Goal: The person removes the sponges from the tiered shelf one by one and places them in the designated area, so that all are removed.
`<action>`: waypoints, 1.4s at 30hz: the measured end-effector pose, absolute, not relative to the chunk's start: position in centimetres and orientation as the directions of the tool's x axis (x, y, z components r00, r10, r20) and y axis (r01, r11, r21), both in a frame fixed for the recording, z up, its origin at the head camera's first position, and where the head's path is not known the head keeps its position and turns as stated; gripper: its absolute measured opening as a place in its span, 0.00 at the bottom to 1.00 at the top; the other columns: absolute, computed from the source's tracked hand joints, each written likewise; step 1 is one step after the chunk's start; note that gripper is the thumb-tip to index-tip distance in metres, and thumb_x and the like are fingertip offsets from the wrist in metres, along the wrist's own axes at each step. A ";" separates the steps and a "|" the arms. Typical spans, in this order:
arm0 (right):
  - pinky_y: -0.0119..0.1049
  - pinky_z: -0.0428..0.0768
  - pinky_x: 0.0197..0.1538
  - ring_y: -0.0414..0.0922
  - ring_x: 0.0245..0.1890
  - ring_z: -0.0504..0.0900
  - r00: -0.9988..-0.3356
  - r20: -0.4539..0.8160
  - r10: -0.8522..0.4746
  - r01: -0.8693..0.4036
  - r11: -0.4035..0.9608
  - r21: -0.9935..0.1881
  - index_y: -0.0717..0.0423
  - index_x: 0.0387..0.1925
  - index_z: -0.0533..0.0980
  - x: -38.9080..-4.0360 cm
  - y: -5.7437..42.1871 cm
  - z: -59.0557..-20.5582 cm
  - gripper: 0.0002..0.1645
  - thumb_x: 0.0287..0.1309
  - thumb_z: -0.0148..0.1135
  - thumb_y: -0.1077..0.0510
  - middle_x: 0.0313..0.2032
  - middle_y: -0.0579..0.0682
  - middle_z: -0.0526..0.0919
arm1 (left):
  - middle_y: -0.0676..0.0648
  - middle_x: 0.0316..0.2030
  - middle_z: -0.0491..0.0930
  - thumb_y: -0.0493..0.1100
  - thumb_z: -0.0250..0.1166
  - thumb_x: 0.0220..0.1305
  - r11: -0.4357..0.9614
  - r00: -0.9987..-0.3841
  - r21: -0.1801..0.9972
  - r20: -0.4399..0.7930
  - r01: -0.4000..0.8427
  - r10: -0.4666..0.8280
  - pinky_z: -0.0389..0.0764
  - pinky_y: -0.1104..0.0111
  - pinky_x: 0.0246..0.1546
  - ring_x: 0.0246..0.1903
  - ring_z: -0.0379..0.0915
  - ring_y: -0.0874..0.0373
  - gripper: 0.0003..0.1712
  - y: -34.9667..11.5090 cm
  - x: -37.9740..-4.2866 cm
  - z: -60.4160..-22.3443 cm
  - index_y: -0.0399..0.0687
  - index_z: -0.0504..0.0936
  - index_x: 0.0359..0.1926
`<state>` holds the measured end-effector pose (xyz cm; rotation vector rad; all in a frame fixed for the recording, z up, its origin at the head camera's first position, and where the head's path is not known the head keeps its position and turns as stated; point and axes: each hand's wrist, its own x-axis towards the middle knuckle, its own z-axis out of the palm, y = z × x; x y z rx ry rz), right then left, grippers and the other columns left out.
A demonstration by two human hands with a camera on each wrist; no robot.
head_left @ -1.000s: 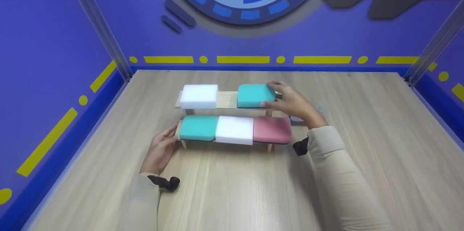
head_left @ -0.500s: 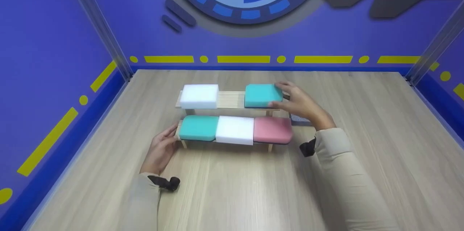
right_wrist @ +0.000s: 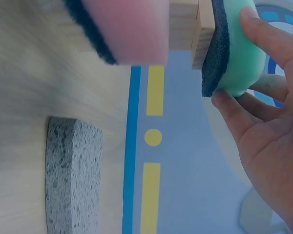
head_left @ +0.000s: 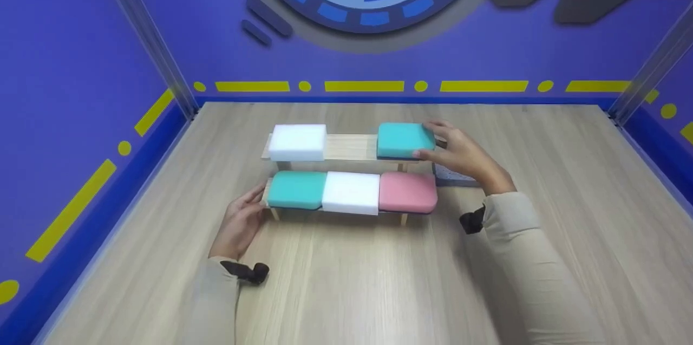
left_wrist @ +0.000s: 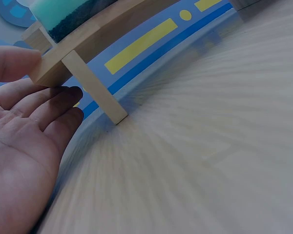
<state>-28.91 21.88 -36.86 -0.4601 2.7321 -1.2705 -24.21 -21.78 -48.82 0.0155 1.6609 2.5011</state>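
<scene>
A two-tier wooden rack (head_left: 352, 147) stands on the table. At the right end of its upper tier, my right hand (head_left: 466, 156) grips a teal sponge (head_left: 403, 138); the dark scouring side (right_wrist: 217, 46) faces down onto the board. A white sponge (head_left: 298, 141) lies at that tier's left end, with bare wood between the two. Along the lower tier sit another teal sponge (head_left: 296, 189), a white sponge (head_left: 351, 192) and a pink sponge (head_left: 407, 191) side by side. My left hand (head_left: 241, 223) holds the lower tier's left end, fingers underneath it in the left wrist view.
Behind the rack's right side, a grey speckled block (head_left: 452, 176) lies on the table (head_left: 346, 280), partly hidden by my right arm. Blue panels (head_left: 487, 58) enclose the table at the back and both sides.
My right hand has slid the upper teal sponge to the right along the board, widening the gap to the white one. The left hand keeps its place.
</scene>
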 end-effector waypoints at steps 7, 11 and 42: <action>0.52 0.67 0.66 0.65 0.68 0.61 -0.951 0.059 -0.304 -0.243 0.613 -0.751 0.65 0.70 0.56 -28.7 22.9 -37.1 0.49 0.56 0.66 0.45 0.73 0.63 0.53 | 0.34 0.73 0.48 0.25 0.45 0.65 -0.380 -0.989 0.919 -0.057 -0.104 0.133 0.47 0.58 0.74 0.73 0.44 0.46 0.34 -21.8 -24.1 -48.9 0.26 0.48 0.71; 0.52 0.67 0.67 0.63 0.69 0.60 -0.953 0.061 -0.298 -0.238 0.606 -0.759 0.67 0.70 0.56 -28.5 23.4 -37.0 0.48 0.57 0.66 0.48 0.72 0.64 0.54 | 0.34 0.73 0.48 0.25 0.44 0.65 -0.382 -0.989 0.918 -0.061 -0.107 0.131 0.46 0.58 0.74 0.73 0.44 0.46 0.34 -21.8 -24.1 -48.9 0.27 0.48 0.71; 0.56 0.66 0.65 0.65 0.70 0.56 -0.955 0.135 -0.262 -0.272 0.604 -0.749 0.71 0.69 0.55 -27.1 28.1 -37.2 0.44 0.58 0.65 0.59 0.71 0.69 0.53 | 0.34 0.73 0.51 0.25 0.46 0.65 -0.353 -0.991 0.931 -0.051 -0.091 0.121 0.59 0.66 0.70 0.72 0.49 0.49 0.33 -21.8 -24.2 -48.9 0.27 0.51 0.71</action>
